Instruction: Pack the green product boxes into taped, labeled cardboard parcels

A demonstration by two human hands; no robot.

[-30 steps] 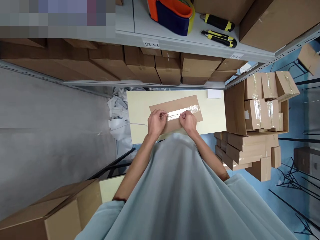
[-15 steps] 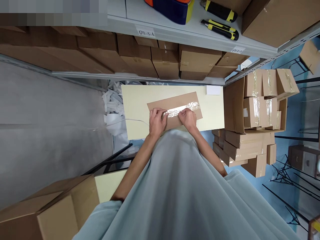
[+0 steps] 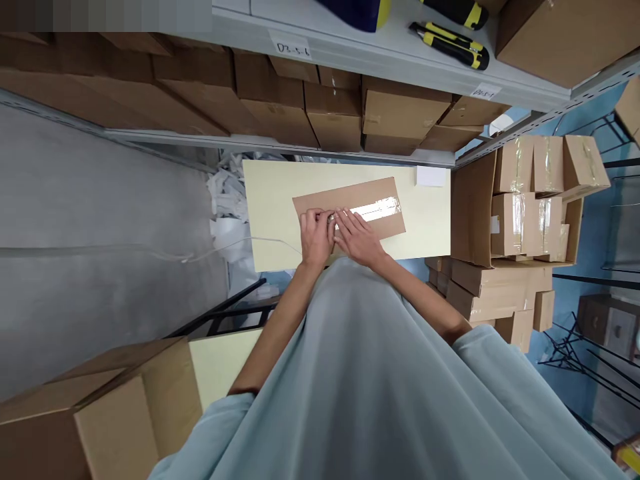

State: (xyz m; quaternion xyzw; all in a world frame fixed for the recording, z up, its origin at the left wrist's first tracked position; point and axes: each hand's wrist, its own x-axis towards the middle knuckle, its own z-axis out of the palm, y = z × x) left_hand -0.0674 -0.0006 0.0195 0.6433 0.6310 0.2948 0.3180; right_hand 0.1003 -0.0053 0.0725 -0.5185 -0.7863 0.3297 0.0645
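A flat brown cardboard box (image 3: 345,193) lies slightly askew on the pale yellow tabletop (image 3: 270,193). Shiny clear packing tape (image 3: 383,210) runs lengthwise along its upper face to the right end. My left hand (image 3: 315,237) rests at the box's left part, fingers curled and thumb pinched in at a glinting bit of tape. Beside it, my right hand (image 3: 357,237) lies flat on the box with fingers stretched over the tape, their tips near my left thumb. The tape's left end is hidden by my hands.
A shelf above holds cardboard boxes (image 3: 405,110), a utility knife (image 3: 450,45) and a dark blue tool (image 3: 357,12). A white paper (image 3: 431,176) lies on the table. Stacked boxes (image 3: 515,167) stand right, an open box (image 3: 120,420) lower left. A thin white cord (image 3: 260,239) reaches the table.
My right hand has slid left along the tape, going from a pinch to stretched, flat fingers beside my left hand. My left hand has stayed near the same spot on the box.
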